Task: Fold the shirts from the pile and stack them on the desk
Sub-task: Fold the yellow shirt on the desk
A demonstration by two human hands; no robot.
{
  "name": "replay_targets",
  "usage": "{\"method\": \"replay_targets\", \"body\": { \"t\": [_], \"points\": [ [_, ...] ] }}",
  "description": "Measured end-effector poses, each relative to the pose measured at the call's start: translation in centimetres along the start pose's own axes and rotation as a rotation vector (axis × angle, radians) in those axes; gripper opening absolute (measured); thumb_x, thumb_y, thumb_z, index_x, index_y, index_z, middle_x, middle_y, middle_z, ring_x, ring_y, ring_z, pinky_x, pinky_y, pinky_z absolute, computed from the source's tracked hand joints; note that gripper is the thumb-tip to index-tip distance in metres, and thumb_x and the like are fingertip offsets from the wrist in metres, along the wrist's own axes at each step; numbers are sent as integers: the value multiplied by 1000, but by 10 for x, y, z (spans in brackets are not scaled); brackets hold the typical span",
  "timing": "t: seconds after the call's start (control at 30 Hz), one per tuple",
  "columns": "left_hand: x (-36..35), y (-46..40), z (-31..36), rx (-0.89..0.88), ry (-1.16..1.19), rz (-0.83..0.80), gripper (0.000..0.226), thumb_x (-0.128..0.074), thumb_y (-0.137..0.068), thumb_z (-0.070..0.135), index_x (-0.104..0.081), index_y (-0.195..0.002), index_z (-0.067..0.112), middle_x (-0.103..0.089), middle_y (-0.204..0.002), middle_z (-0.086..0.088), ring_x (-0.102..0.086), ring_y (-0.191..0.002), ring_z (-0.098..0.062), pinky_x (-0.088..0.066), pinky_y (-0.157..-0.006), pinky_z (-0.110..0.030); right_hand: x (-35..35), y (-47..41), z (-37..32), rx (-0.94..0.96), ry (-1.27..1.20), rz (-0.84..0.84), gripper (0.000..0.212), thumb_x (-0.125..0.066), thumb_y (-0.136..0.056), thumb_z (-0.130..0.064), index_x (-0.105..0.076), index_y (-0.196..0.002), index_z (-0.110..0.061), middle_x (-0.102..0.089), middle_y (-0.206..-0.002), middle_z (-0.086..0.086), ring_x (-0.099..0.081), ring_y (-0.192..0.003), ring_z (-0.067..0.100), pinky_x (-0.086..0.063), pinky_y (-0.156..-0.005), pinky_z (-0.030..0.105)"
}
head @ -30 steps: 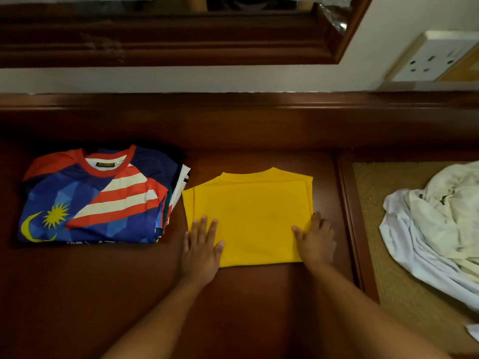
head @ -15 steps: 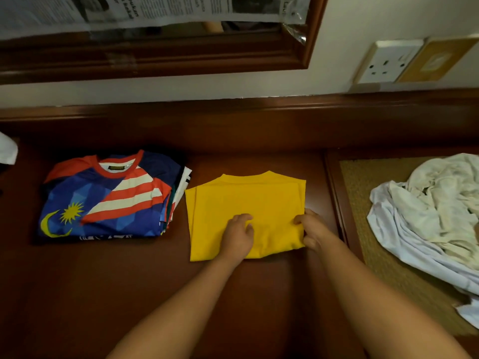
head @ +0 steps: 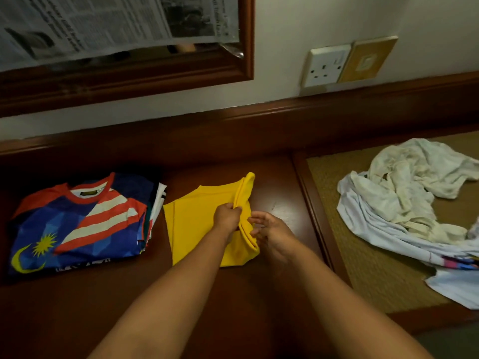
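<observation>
So over at the left end of the worktop (head: 233,307) there's the stack of folded shirts (head: 77,221), the blue flag-pattern jersey on top, sitting exactly where it was a second ago, so nothing new there. Just right of it, near the middle of the worktop, is the yellow shirt (head: 191,229). This is what changed: a second ago it lay flat as a neat rectangle with both palms pressing its front corners, and now its right side is lifted and rolling over toward the left. The left hand (head: 226,216) has its fingers curled tight around that raised yellow edge. The right hand (head: 269,229) sits just beside the fold with fingers loosely spread, touching or nearly touching the cloth, not really gripping anything as far as I can tell. So I'd say this is one more fold in half, or a pick-up, to get it down to stack size; it isn't on the stack yet. Next it probably needs to go left onto the jersey without the fold springing open. Further right, on the woven mat (head: 337,255) at the right end, the pile of crumpled white shirts (head: 404,203) is waiting, so there's a fair bit left to do.
</observation>
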State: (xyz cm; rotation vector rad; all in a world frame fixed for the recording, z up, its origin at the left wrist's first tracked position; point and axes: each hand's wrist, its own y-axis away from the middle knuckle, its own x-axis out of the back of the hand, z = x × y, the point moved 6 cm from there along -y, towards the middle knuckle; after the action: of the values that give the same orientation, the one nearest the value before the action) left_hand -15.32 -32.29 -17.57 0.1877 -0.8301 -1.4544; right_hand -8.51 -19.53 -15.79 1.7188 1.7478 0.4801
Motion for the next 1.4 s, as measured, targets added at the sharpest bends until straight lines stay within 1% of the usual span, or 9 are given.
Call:
{"method": "replay_targets", "body": {
  "t": [0.2, 0.43, 0.6, 0.73, 0.87, 1.0, 1.17, 1.3, 1.4],
  "points": [
    [12, 27, 22, -145, -42, -31, 14, -56, -95, 20, -64, -84, 17, -66, -89, -25, -64, -82, -39, -53, -77, -51, 39, -1, 9, 2, 20, 145, 43, -46, -83, 14, -58, -113, -15, -63, -111, 6, -57, -79, 13, -41, -54, 22],
    [46, 117, 87, -263, 357, -252, 16, -51, -97, 9, -65, -98, 14, -72, -91, -2, -69, -81, -14, -57, -71, -24, 54, -21, 18, -44, -47, 195, 11, -49, -97, -17, -58, -101, -20, -58, -95, 7, -54, -78, 19, -37, -57, 28],
    [93, 127, 82, -153, 593, -308, 27, -55, -88, 18, -61, -113, 11, -72, -104, -8, -68, -95, -23, -54, -82, -38, 56, -16, 16, -97, -335, 77, 40, -31, -99, -55, -59, -108, -27, -67, -102, 8, -61, -98, 31, -49, -77, 42],
    [117, 88, 29, -27, 605, -178, 20, -46, -99, 14, -59, -114, 13, -71, -102, -9, -68, -91, -24, -52, -75, -39, 76, -19, 22, -117, -351, 148, 42, -39, -99, -49, -60, -120, -20, -68, -106, 13, -62, -97, 33, -49, -75, 43],
    [131, 40, -60, 121, 381, -27, 27, -46, -100, 20, -55, -125, 14, -60, -124, -14, -58, -109, -29, -49, -86, -43, 97, -30, 39, -127, -94, 330, 40, -54, -96, -29, -48, -133, -17, -55, -129, 12, -55, -106, 31, -46, -85, 44],
    [132, 24, -123, 227, 45, 91, 46, -53, -97, 16, -40, -140, 6, -54, -126, -17, -54, -110, -33, -44, -87, -40, 94, -26, 47, -136, 177, 328, 43, -53, -98, -25, -41, -138, -16, -50, -133, 10, -53, -103, 28, -45, -88, 46],
    [121, 26, -143, 172, -179, 135, 23, -60, -94, 18, -52, -101, -2, -52, -86, -12, -53, -90, -31, -38, -74, -38, 81, -17, 53, -157, 360, 362, 30, -53, -98, -17, -43, -124, -9, -51, -119, 14, -51, -99, 32, -45, -87, 48],
    [123, 28, -146, 172, -365, 158, 18, -56, -95, 14, -55, -94, -4, -59, -106, -29, -56, -104, -39, -38, -77, -37, 75, -20, 48, -97, 412, 408, 17, -47, -96, -4, -44, -111, -12, -53, -111, 17, -49, -91, 30, -42, -80, 42],
    [128, 31, -151, 190, -496, 157, 18, -51, -96, 10, -61, -102, -3, -59, -117, -28, -55, -110, -39, -41, -84, -37, 77, -24, 39, 1, 435, 466, 28, -48, -95, -3, -48, -123, -6, -57, -116, 21, -52, -93, 32, -43, -78, 40]
  ]
}}
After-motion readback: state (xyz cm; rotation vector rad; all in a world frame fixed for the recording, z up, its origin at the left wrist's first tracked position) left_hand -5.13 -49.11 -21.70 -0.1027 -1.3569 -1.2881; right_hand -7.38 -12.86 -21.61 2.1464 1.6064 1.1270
